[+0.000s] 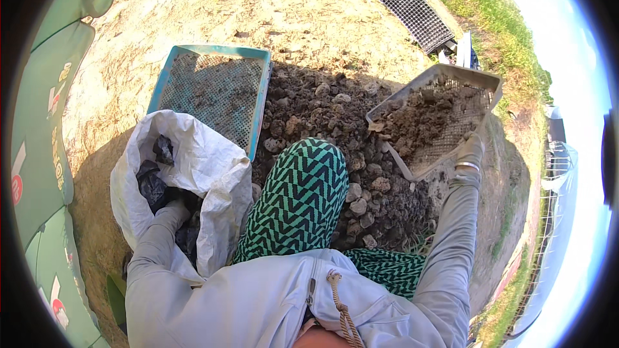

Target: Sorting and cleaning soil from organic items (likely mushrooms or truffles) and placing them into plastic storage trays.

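Note:
My left hand (173,212) reaches down into an open white woven sack (222,183). Crumpled black plastic (150,183) lies inside around it, and the fingers are hidden. At the right, my right hand (472,149) grips the near right rim of a grey mesh-bottomed tray (496,82). Brown clumpy soil (425,119) is heaped in that tray. Its near left side looks broken or bent, and it sits tilted over the edge of a pile of soil clods and stones (322,113).
A teal-rimmed mesh tray (263,93) with some soil rests behind the sack. Farther off at the right lies a black seedling tray (416,14) near grass (477,3). Green padded panels (45,122) line the left. My patterned knee (300,193) rises beside the sack.

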{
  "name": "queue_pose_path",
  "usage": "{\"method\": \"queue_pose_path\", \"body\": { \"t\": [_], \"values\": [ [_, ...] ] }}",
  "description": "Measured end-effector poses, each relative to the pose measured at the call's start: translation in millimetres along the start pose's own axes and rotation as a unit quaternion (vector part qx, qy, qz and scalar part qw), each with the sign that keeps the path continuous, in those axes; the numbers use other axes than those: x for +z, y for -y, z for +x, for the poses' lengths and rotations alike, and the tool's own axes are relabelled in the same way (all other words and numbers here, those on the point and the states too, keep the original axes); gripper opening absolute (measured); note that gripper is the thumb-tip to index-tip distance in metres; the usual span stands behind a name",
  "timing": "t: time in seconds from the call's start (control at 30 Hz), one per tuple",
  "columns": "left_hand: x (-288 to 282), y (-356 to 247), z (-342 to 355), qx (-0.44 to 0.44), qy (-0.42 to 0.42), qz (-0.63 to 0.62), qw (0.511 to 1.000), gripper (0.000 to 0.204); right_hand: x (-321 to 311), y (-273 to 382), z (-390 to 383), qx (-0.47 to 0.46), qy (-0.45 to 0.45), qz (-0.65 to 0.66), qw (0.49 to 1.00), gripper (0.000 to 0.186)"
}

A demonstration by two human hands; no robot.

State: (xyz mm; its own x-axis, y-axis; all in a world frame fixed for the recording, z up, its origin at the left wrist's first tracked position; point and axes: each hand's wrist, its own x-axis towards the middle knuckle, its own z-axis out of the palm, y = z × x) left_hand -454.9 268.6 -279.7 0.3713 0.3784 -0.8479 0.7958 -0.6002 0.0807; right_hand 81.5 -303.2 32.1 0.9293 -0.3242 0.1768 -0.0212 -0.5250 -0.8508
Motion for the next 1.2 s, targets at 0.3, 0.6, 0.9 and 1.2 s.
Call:
{"method": "queue_pose_path", "body": {
  "t": [0.3,0.6,0.9,1.2],
  "values": [
    [23,33,-22,0.005,-0.075,-0.093,0.993,0.050,177,158,-36,-0.571,0.000,-0.395,0.719,0.060],
    [-88,-16,-125,-0.030,-0.088,0.031,0.995,0.079,194,1,-41,-0.487,0.136,-0.454,0.734,0.064],
    [-117,-145,-68,0.200,-0.522,0.074,0.826,0.074,133,101,-6,-0.320,-0.009,0.085,0.944,0.068],
    [-75,-43,-76,0.094,0.054,-0.053,0.993,0.047,257,85,-94,-0.090,0.261,0.184,0.943,0.031]
  ]
}}
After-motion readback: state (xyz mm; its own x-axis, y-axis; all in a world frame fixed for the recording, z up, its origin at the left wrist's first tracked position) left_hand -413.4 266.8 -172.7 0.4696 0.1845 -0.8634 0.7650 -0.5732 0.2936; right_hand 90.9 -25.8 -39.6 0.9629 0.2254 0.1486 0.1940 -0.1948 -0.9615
